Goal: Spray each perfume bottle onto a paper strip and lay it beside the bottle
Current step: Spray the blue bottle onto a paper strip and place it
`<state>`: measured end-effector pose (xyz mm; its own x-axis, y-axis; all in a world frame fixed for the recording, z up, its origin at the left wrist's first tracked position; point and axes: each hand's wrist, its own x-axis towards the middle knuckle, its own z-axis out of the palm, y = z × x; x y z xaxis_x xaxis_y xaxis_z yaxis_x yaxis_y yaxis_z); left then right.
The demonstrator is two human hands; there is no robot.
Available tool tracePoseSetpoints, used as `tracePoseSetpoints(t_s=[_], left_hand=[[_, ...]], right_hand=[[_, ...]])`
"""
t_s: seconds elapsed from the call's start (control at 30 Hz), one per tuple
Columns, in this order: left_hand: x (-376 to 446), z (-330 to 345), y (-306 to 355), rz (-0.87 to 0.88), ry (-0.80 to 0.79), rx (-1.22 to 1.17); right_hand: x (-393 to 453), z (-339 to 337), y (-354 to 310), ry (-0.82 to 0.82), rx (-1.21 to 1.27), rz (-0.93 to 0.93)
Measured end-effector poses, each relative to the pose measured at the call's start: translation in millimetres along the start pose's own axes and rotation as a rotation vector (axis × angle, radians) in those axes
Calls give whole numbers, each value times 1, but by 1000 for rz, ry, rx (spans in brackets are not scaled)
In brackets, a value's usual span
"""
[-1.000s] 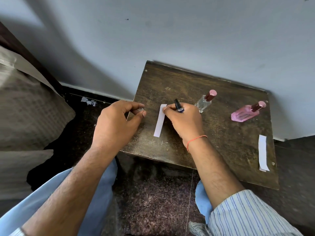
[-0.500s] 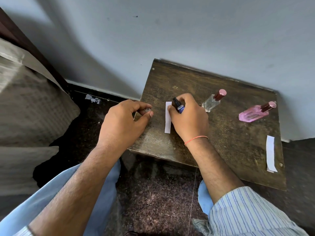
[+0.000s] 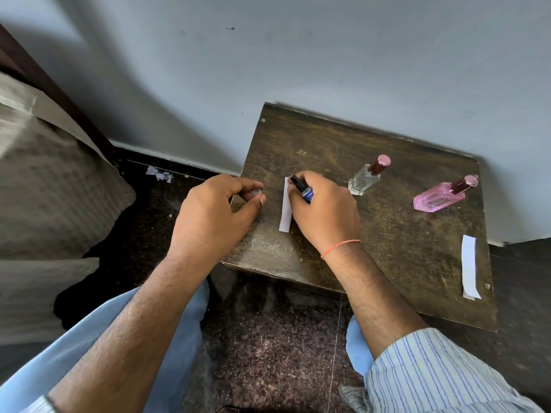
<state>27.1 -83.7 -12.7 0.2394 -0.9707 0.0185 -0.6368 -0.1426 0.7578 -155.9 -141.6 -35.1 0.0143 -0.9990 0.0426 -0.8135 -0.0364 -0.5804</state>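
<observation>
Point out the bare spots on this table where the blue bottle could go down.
Free: the back strip of the table behind both hands, and the near middle between the right hand and the paper strip by the right edge. Crowded: the left front, where the left hand, the white strip and the blue bottle sit; the clear bottle and pink bottle fill the right back.

Blue bottle (image 3: 304, 190) beside paper strip (image 3: 285, 205)

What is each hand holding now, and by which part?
The right hand grips a small dark blue bottle around its body, nozzle end free. The left hand pinches a small clear cap between thumb and fingertips.
</observation>
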Motion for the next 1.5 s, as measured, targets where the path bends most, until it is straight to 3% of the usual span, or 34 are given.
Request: tracePoseSetpoints(t_s=[0.23, 0.63, 0.93, 1.23, 1.5], left_hand=[[1, 6, 6, -13, -12, -65], [2, 20, 15, -11, -56, -14], [5, 22, 14, -33, -41, -61], [7, 22, 12, -112, -71, -419], [3, 26, 25, -22, -165, -443]], right_hand=[[-5, -5, 13, 13, 118, -95], [-9, -17, 17, -90, -40, -99], [-8, -15, 14, -100, -5, -100], [-8, -14, 20, -91, 94, -109], [-16, -27, 26, -108, 90, -223]])
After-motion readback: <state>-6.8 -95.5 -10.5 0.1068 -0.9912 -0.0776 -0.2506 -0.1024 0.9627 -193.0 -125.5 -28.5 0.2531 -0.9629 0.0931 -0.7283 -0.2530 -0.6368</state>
